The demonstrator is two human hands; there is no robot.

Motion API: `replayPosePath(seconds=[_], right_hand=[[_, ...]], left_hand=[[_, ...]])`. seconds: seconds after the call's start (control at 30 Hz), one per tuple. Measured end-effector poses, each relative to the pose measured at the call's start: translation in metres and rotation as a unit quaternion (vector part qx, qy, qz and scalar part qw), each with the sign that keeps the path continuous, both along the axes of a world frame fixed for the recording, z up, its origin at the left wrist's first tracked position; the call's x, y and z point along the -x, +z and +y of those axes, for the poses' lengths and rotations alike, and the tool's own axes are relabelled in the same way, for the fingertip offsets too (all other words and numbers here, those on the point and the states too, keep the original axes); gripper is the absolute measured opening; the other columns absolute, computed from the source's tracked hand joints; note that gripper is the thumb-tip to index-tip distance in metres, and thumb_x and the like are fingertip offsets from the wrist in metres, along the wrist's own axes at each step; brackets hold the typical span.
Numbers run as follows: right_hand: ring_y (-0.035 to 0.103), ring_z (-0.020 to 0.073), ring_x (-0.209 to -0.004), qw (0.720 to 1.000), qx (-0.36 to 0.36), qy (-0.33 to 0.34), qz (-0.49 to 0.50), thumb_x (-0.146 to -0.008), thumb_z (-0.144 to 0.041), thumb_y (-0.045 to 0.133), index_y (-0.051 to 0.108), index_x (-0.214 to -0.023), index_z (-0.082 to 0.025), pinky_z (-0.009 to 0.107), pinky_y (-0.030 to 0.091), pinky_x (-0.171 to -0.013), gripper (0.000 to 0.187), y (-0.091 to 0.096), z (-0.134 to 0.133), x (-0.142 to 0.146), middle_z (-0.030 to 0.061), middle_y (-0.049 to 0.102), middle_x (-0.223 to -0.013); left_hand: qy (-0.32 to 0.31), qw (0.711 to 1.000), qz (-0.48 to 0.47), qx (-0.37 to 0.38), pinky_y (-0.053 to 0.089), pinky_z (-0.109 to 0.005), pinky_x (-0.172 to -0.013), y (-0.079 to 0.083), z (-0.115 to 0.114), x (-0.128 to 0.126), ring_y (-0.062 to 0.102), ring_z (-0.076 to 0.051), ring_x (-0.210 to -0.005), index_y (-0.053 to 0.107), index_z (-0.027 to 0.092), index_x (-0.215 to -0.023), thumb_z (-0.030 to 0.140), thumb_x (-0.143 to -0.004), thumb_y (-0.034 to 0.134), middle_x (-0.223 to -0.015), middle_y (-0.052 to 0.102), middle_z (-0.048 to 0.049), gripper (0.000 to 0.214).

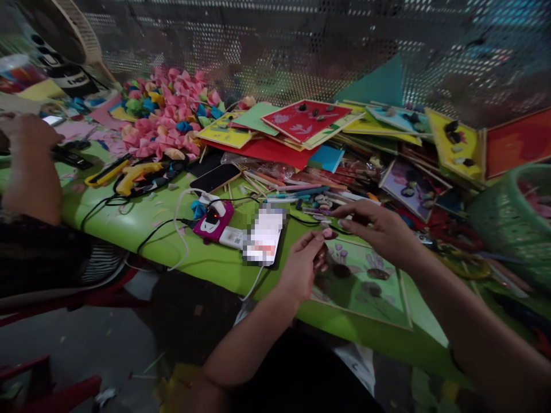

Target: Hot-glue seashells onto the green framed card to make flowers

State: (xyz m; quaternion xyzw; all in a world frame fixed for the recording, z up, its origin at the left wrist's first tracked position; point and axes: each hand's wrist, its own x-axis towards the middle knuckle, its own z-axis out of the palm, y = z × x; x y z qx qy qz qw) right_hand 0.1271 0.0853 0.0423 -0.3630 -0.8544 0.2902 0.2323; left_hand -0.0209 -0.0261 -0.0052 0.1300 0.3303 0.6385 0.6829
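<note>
My left hand (303, 267) is closed in a pinch, holding up a small pink pebble-like piece (328, 233) between thumb and forefinger. Just beyond it, my right hand (372, 226) reaches in from the right, its fingers stretched and slightly apart, with nothing visible in them. Under both hands lies a green picture card (359, 304) with a thin pale frame, dark stones and drawn purple flowers. Part of the card is hidden by my hands. A phone (263, 236) with a lit, blurred screen lies left of my left hand.
A purple power socket (214, 221) with cables sits left of the phone. Behind are scattered pens (297, 198), stacked colourful cards (301, 121), pink folded-paper pieces (172, 115) and a yellow glue gun (136, 175). A green basket (512, 218) stands right; another person's arm (32, 166) rests left.
</note>
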Motion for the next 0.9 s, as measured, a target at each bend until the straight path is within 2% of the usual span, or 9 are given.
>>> replayPosePath(seconds=[0.07,0.2,0.3,0.37,0.5,0.6,0.77,0.9], right_hand=[[0.068,0.0222,-0.087,0.998,0.050,0.021,0.013,-0.091,-0.049,0.067,0.077,-0.098,-0.027,0.034,0.051,-0.076,0.025,0.009,-0.013,0.008,0.0043,0.075,-0.096],[0.066,0.0208,-0.080,0.996,0.081,-0.001,0.033,-0.085,-0.053,0.076,0.075,-0.085,-0.026,0.033,0.051,-0.071,0.027,0.013,-0.026,0.016,0.0034,0.074,-0.085],[0.067,0.0206,-0.079,0.988,0.137,-0.022,0.075,-0.082,-0.054,0.079,0.075,-0.084,-0.025,0.033,0.052,-0.071,0.029,0.010,-0.026,0.012,0.0032,0.074,-0.084],[0.068,0.0202,-0.079,0.983,0.154,-0.029,0.101,-0.080,-0.053,0.081,0.075,-0.086,-0.025,0.033,0.053,-0.072,0.030,0.009,-0.026,0.007,0.0032,0.075,-0.086],[0.068,0.0196,-0.077,0.977,0.147,-0.046,0.145,-0.077,-0.050,0.085,0.075,-0.086,-0.024,0.033,0.053,-0.072,0.029,0.010,-0.030,-0.005,0.0029,0.075,-0.086],[0.068,0.0194,-0.076,0.977,0.142,-0.062,0.145,-0.076,-0.050,0.086,0.077,-0.086,-0.025,0.033,0.053,-0.072,0.028,0.010,-0.036,-0.012,0.0025,0.075,-0.084],[0.069,0.0206,-0.083,0.986,0.095,-0.039,0.131,-0.079,-0.047,0.085,0.078,-0.087,-0.026,0.033,0.054,-0.078,0.023,0.012,-0.042,-0.020,0.0029,0.075,-0.087],[0.069,0.0193,-0.081,0.990,0.066,-0.008,0.122,-0.083,-0.042,0.081,0.079,-0.090,-0.026,0.031,0.055,-0.077,0.017,0.016,-0.046,-0.029,0.0035,0.075,-0.087]], left_hand=[[0.004,1.000,0.005,0.006,0.022,-0.018,-0.047,0.000,0.000,-0.002,0.023,-0.004,-0.048,0.062,0.017,-0.081,0.052,-0.070,0.088,-0.055,0.033,0.0106,0.045],[0.015,1.000,0.006,0.020,0.024,-0.017,-0.047,-0.003,0.000,-0.004,0.023,-0.004,-0.048,0.058,0.018,-0.076,0.052,-0.069,0.089,-0.055,0.032,0.0106,0.047],[-0.014,0.997,-0.074,0.008,0.027,-0.019,-0.045,-0.003,0.000,0.000,0.027,-0.005,-0.047,0.066,0.015,-0.082,0.062,-0.078,0.079,-0.056,0.037,0.0081,0.049],[-0.047,0.990,-0.136,-0.003,0.036,-0.020,-0.046,-0.001,0.000,0.003,0.034,-0.007,-0.048,0.072,0.013,-0.092,0.065,-0.085,0.070,-0.060,0.045,0.0047,0.053],[-0.061,0.982,-0.177,-0.003,0.052,-0.023,-0.058,0.005,-0.001,0.008,0.056,-0.012,-0.064,0.076,0.009,-0.110,0.063,-0.090,0.065,-0.079,0.062,-0.0050,0.058],[-0.056,0.984,-0.168,-0.007,0.055,-0.023,-0.064,0.005,-0.001,0.006,0.060,-0.013,-0.072,0.076,0.009,-0.111,0.059,-0.088,0.070,-0.086,0.066,-0.0077,0.056],[-0.050,0.994,-0.092,-0.012,0.048,-0.020,-0.057,-0.001,-0.002,-0.004,0.053,-0.008,-0.061,0.077,0.013,-0.099,0.041,-0.069,0.092,-0.081,0.067,-0.0026,0.044],[-0.060,0.998,-0.032,-0.012,0.039,-0.019,-0.050,0.001,-0.002,-0.012,0.038,-0.003,-0.047,0.074,0.013,-0.087,0.045,-0.064,0.094,-0.069,0.065,0.0015,0.044]])
